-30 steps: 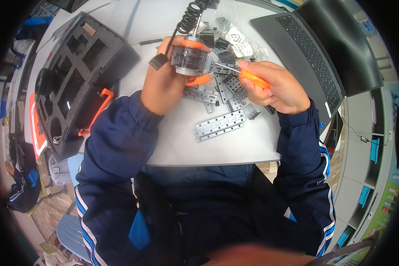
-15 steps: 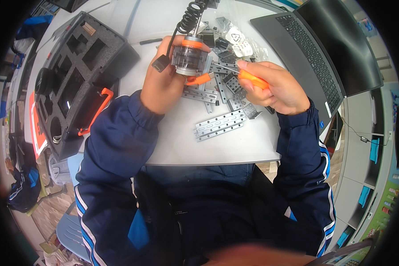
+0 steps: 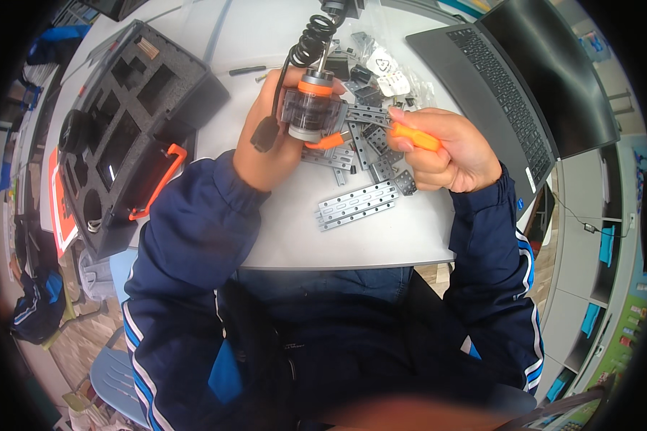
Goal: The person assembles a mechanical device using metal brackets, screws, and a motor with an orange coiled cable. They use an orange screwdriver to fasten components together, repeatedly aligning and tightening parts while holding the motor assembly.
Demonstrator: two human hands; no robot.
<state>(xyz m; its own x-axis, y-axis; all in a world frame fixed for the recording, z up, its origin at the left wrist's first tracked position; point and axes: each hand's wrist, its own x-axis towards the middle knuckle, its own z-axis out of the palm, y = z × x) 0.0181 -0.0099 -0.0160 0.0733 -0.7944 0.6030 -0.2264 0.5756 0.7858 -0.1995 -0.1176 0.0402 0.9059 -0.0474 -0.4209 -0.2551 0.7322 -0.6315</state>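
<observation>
My left hand (image 3: 264, 154) is closed round a dark translucent cylindrical module (image 3: 312, 115) with an orange ring and a pale end. From its top rises a metal rod beside a black coiled cable (image 3: 310, 44), whose black plug (image 3: 264, 133) dangles over my wrist. An orange connector (image 3: 328, 141) sticks out beside the module's lower end. In my right hand (image 3: 456, 151) is a screwdriver (image 3: 418, 138), gripped by its orange handle. Its thin shaft points left toward a grey metal bracket (image 3: 365, 113) by the module; whether the tip touches anything I cannot tell.
Perforated metal beams (image 3: 357, 205) and several smaller brackets lie on the white table (image 3: 287, 241). Plastic bags (image 3: 389, 68) lie behind them. An open laptop (image 3: 492, 86) stands at the right. At the left is a foam-lined black case (image 3: 133, 108) with an orange handle.
My left hand and the module have come slightly nearer to me, and the black plug has swung down. My right hand with the screwdriver has shifted a little nearer too.
</observation>
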